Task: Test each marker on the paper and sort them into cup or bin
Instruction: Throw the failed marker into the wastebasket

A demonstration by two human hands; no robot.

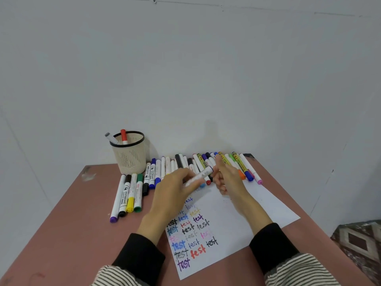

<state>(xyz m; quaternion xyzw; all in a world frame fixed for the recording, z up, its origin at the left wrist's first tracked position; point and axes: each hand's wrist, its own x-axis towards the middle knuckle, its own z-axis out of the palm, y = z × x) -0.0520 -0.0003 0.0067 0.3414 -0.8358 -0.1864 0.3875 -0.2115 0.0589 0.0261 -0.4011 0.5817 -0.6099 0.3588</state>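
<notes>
The left hand (175, 186) grips a white marker (199, 176) above the paper (237, 215) on the counter (68, 223). The right hand (224, 178) holds its far end with curled fingers. Two markers stand in the cup (129, 155).

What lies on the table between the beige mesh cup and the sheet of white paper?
In the head view, a group of capped markers lies between the beige mesh cup and the white paper.

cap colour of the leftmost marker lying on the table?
Purple cap on a white barrel, clearest in the head view.
</notes>
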